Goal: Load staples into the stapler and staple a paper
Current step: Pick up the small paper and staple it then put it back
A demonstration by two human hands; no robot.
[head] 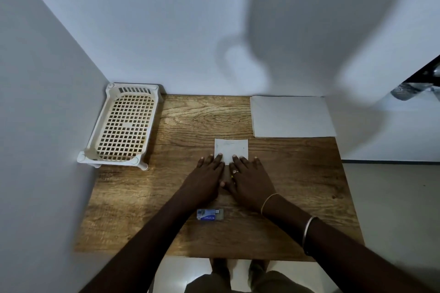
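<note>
A small white folded paper [231, 149] lies near the middle of the wooden table [181, 123]. My left hand [205, 179] and my right hand [250, 179] rest flat side by side, fingers spread, with their fingertips on the paper's near edge. Neither hand grips anything. A small blue staple box [209, 214] lies on the table just behind my wrists, near the front edge. No stapler is visible; anything under my palms is hidden.
A cream plastic lattice tray [123, 126] stands at the back left against the wall. A stack of white sheets [292, 116] lies at the back right corner. Walls close the left and far sides; the floor lies to the right.
</note>
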